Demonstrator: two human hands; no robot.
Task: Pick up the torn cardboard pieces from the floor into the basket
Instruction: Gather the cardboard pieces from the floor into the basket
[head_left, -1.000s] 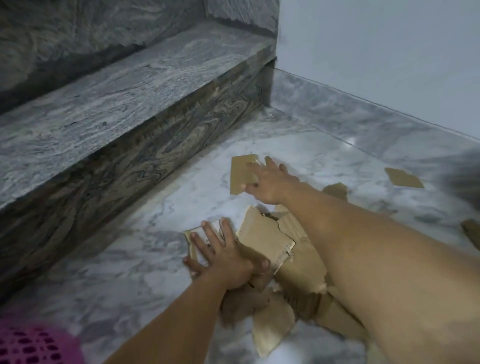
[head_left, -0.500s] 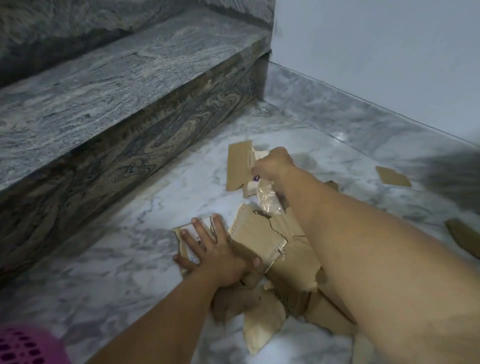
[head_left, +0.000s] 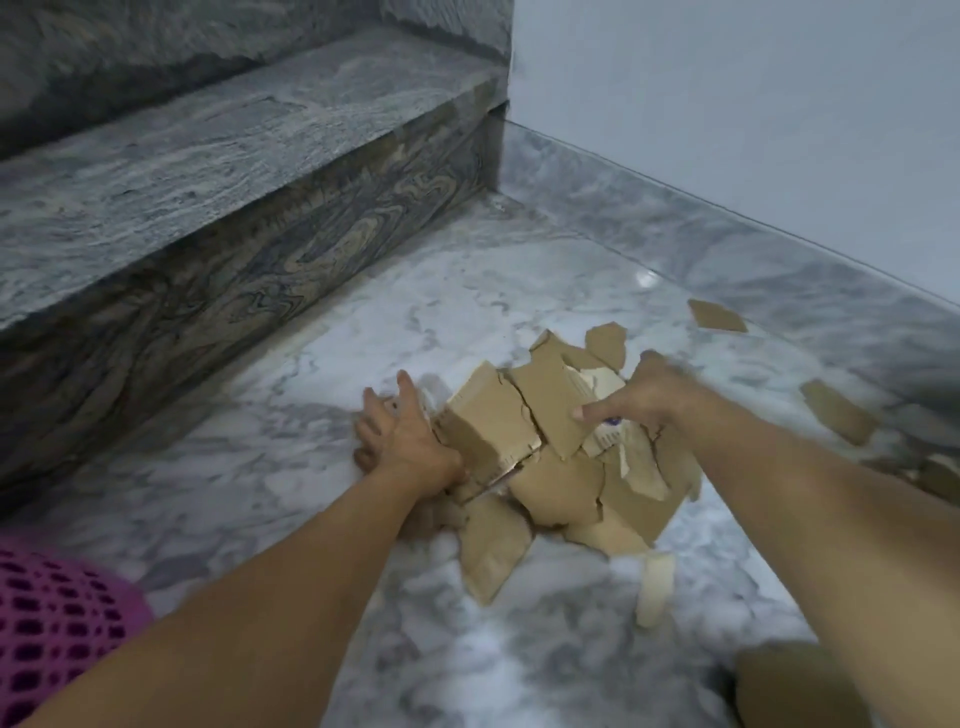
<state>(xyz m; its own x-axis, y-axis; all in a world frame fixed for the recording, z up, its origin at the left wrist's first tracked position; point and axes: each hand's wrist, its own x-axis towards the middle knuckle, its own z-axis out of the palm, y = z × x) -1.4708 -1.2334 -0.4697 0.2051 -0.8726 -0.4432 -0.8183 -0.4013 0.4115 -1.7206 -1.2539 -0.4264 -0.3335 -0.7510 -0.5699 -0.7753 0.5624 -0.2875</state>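
A heap of torn brown cardboard pieces lies on the marble floor in the middle of the view. My left hand presses with straight fingers against the heap's left side, next to a folded piece. My right hand, blurred, is over the heap's top right and pinches a cardboard piece under its thumb. The pink mesh basket shows only as a corner at the bottom left.
Loose cardboard scraps lie apart from the heap: one near the skirting, one at the right, a pale strip in front. A grey stone step runs along the left. A white wall closes the back right.
My right hand has pulled the far cardboard piece back from near the step onto the heap. My left hand has stayed pressed against the heap's left side.
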